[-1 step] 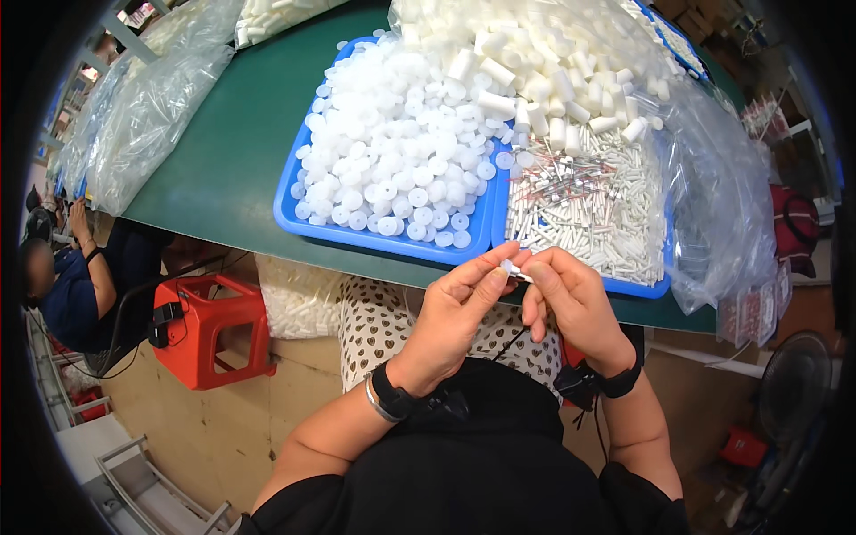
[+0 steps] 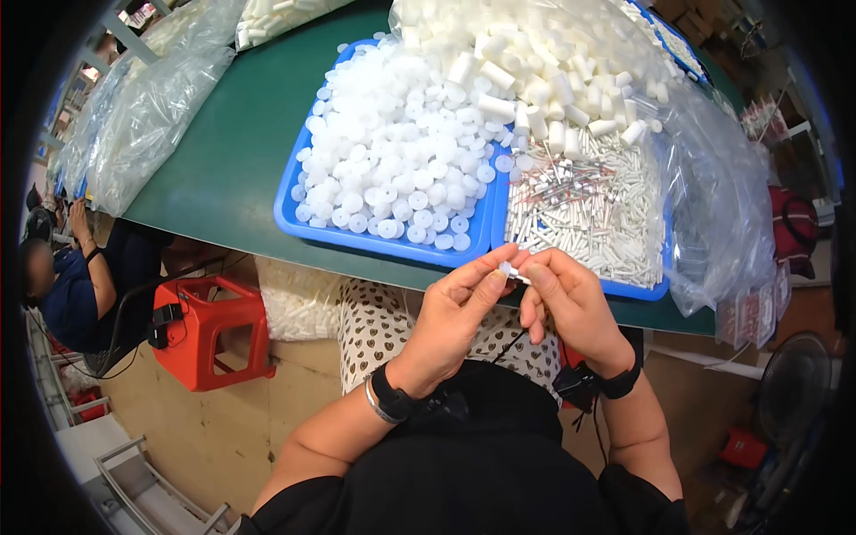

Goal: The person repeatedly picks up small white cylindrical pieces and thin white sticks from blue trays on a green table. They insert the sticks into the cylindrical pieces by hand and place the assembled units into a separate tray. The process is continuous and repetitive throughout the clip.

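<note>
Both hands meet just off the near edge of the green counter, above the person's lap. The left hand and the right hand pinch a small white tube piece between them; the fingers of each are drawn narrow around its ends, the left thumb and forefinger on its left tip, the right fingertips over its right part. The piece hangs just near of the blue trays' front rim, not touching it.

Two blue trays sit side by side at the counter's near edge. The left tray is heaped with round white caps. The right tray holds thin white tubes, some with red markings, and its near rim reaches almost to the counter's edge. Over its far part lies a heap of larger white cylinders in a clear plastic bag that spills over the right side of the counter.

On the far left, more clear bags of white parts lie on the counter; bare green surface stays open between them and the left tray.

Below the counter, a red stool stands to the left on the floor, with a bag of white parts just beside it. Another person in dark blue sits at the far left.
</note>
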Demonstrator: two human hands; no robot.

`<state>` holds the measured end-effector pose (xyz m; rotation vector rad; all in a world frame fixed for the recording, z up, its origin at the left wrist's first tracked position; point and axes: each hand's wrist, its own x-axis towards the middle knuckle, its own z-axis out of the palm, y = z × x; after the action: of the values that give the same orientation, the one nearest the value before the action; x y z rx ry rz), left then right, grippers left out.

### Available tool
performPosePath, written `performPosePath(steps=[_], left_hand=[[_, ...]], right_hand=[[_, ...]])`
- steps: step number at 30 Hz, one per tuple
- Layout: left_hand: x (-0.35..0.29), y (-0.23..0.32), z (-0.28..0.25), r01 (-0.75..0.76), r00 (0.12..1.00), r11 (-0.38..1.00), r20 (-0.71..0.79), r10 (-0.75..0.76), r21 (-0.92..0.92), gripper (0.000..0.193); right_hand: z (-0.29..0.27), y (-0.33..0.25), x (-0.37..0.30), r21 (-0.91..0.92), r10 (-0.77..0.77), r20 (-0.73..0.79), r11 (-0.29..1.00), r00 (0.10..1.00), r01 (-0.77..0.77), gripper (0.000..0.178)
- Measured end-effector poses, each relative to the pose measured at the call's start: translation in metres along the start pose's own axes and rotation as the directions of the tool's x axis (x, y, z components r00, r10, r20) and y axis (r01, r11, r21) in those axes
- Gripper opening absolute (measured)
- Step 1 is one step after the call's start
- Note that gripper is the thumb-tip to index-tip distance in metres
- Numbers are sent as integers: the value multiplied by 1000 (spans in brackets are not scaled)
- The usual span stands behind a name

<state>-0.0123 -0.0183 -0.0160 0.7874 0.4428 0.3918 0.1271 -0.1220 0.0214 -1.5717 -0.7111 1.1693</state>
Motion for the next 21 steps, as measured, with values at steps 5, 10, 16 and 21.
performPosePath(steps=[5, 10, 16, 21], left_hand=[[2, 2, -6, 49, 997, 999, -54, -50, -24, 39], [2, 1, -3, 30, 999, 994, -8, -31, -109, 36], [-3, -1, -7, 67, 998, 991, -15, -69, -118, 38], [-1, 5, -14, 27, 999, 994, -25, -30, -110, 40]], right_hand=[[-5, -24, 11, -455, -163, 59, 874, 985, 172, 18], [-58, -45, 78, -939, -735, -62, 273, 676, 210, 16], [-80, -32, 100, -984, -574, -90, 178, 814, 17, 18], [-79, -33, 75, -895, -615, -231, 438, 754, 83, 21]])
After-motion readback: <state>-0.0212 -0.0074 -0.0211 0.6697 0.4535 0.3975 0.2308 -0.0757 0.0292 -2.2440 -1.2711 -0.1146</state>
